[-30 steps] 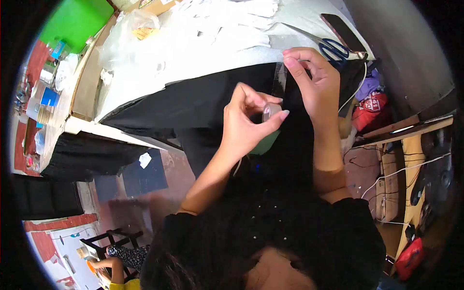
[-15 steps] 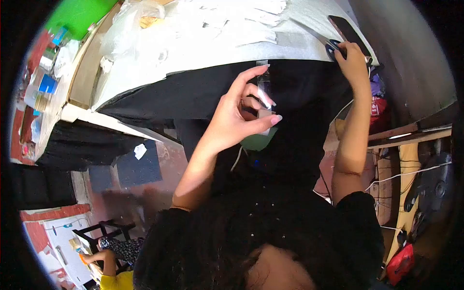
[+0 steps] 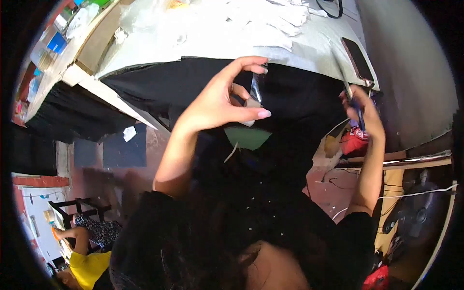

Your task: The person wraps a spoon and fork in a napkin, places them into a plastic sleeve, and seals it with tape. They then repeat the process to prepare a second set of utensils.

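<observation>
Head view: clear tape strip (image 3: 256, 87) pulled taut upward from small roll (image 3: 249, 104), pinched between index and thumb of left hand (image 3: 217, 101), held above black cloth (image 3: 193, 87) at worktop (image 3: 309, 53) near edge. Right hand (image 3: 362, 108) closed on blue-handled scissors (image 3: 355, 104), at right worktop edge, just below phone (image 3: 357, 60). Paper scraps (image 3: 270, 24) crowd far side; open room lies between the hands.

Table (image 3: 319, 53) with black cloth (image 3: 193, 82), phone (image 3: 357, 60)
</observation>
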### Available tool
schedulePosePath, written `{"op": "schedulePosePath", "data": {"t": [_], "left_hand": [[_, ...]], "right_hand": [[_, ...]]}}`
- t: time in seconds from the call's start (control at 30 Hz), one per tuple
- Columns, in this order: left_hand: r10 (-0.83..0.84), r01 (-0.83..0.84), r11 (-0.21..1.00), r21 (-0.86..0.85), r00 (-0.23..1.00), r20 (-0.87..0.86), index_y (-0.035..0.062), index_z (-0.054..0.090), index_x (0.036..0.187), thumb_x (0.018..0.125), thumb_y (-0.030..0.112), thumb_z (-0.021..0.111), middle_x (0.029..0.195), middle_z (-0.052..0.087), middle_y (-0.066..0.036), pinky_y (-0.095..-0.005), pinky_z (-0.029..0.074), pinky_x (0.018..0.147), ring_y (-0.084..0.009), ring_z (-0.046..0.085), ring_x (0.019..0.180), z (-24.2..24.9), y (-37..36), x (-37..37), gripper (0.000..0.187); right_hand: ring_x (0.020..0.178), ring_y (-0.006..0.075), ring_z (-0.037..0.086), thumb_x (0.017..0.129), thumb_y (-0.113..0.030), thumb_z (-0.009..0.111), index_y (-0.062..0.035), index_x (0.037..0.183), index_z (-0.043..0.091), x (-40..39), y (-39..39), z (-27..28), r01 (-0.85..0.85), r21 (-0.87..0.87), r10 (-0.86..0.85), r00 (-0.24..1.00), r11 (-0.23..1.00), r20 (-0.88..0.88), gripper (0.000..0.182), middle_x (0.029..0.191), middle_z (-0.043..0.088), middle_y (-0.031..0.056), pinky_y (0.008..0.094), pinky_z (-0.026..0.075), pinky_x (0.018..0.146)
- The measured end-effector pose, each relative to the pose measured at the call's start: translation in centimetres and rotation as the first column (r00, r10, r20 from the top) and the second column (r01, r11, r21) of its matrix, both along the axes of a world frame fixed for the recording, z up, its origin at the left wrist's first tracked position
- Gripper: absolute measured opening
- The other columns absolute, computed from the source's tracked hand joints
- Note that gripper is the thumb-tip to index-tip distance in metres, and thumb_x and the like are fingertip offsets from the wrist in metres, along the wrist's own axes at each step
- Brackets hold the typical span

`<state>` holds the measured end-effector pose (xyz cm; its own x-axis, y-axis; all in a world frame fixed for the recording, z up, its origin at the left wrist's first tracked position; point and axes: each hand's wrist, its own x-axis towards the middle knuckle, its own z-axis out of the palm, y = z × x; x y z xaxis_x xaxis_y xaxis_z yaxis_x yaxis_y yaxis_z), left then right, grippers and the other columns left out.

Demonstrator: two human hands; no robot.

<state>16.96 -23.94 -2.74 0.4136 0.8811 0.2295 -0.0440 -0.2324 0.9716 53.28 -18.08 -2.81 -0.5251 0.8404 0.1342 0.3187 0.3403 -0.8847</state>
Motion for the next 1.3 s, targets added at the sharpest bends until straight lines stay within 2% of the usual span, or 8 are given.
{"op": "schedulePosePath", "data": {"t": [0.17,0.27,0.5,0.73,0.9,1.07,1.13,1.3], "left_hand": [[-0.115,0.118,0.992,0.053,0.991,-0.063,0.0038,0.034,0.133,0.066,-0.006,0.072,0.136,0.037,-0.011,-0.0187,0.052,0.055,-0.0127,0.063,0.077,-0.1,0.3,-0.2,0.078],[-0.171,0.185,0.977,0.102,0.976,-0.132,0.0033,0.034,0.133,0.066,-0.006,0.072,0.139,0.034,-0.011,-0.0188,0.051,0.054,-0.0131,0.064,0.073,-0.3,0.4,0.0,0.077],[-0.227,0.247,0.965,0.089,0.956,-0.184,0.0032,0.036,0.132,0.064,-0.004,0.074,0.138,0.035,-0.011,-0.0183,0.047,0.052,-0.0088,0.062,0.066,-0.5,0.7,0.8,0.078],[-0.246,0.276,0.960,0.046,0.909,-0.336,0.0091,0.033,0.137,0.056,0.002,0.079,0.132,0.041,-0.009,-0.0188,0.046,0.055,-0.0070,0.057,0.065,0.8,2.7,2.0,0.093],[-0.109,0.267,0.924,0.275,0.870,-0.480,0.0122,0.032,0.138,0.058,0.006,0.080,0.137,0.039,-0.007,-0.0250,0.050,0.067,-0.0130,0.056,0.088,3.8,7.7,3.5,0.094],[0.054,0.252,0.778,0.576,0.886,-0.461,0.0146,0.038,0.135,0.060,0.005,0.078,0.132,0.041,-0.009,-0.0308,0.051,0.081,-0.0223,0.054,0.098,5.1,16.9,9.4,0.086],[0.128,0.258,0.636,0.727,0.894,-0.429,0.0142,0.039,0.133,0.060,0.006,0.079,0.130,0.042,-0.011,-0.0323,0.048,0.088,-0.0270,0.053,0.102,3.4,22.5,12.1,0.084],[0.207,0.355,0.639,0.682,0.775,-0.597,0.0117,0.041,0.131,0.060,0.013,0.080,0.128,0.046,-0.015,-0.0351,0.042,0.094,-0.0298,0.048,0.113,1.9,27.6,14.8,0.081]], "right_hand": [[0.079,0.0077,0.043,0.064,-0.042,0.077,-0.0049,0.098,0.049,-3.3,-3.5,-2.5,-0.304,-0.374,0.320,0.947,0.876,-0.021,0.057,0.089,0.046,-0.0002,0.0215,0.036,0.070],[0.079,0.0078,0.043,0.062,-0.042,0.078,-0.0051,0.098,0.048,-4.7,-4.5,-3.1,-0.263,-0.372,0.223,0.964,0.890,-0.147,0.059,0.089,0.046,-0.0004,0.0220,0.037,0.070],[0.083,0.0063,0.052,0.079,-0.002,0.062,-0.0009,0.093,0.051,-5.2,-3.4,-1.4,-0.200,-0.445,0.204,0.978,0.873,-0.040,0.018,0.089,0.052,0.0015,0.0187,0.043,0.073],[0.071,0.0072,0.053,0.075,0.002,0.059,0.0005,0.087,0.050,-2.3,-2.5,-0.6,-0.222,-0.136,0.236,0.968,0.965,0.091,0.016,0.078,0.052,0.0023,0.0219,0.042,0.065],[0.067,0.0036,0.045,0.072,0.001,0.065,-0.0013,0.087,0.054,1.9,-2.6,-0.5,0.183,0.036,-0.179,0.981,0.983,-0.076,0.018,0.071,0.049,-0.0020,0.0193,0.037,0.061],[0.060,0.0107,0.055,0.068,-0.009,0.075,0.0016,0.081,0.059,0.6,0.5,0.2,0.652,0.442,-0.771,0.613,0.617,0.172,0.023,0.069,0.062,0.0080,0.0259,0.042,0.055],[0.060,0.0193,0.056,0.067,-0.010,0.075,0.0010,0.080,0.058,-0.5,2.7,0.2,0.634,0.537,-0.771,0.634,0.556,0.048,0.025,0.070,0.059,0.0109,0.0305,0.044,0.058],[0.070,0.0305,0.058,0.069,-0.011,0.071,0.0005,0.074,0.059,-2.0,7.1,-0.6,0.555,0.665,-0.759,0.651,0.500,0.028,0.018,0.074,0.059,0.0139,0.0390,0.045,0.064]]}}
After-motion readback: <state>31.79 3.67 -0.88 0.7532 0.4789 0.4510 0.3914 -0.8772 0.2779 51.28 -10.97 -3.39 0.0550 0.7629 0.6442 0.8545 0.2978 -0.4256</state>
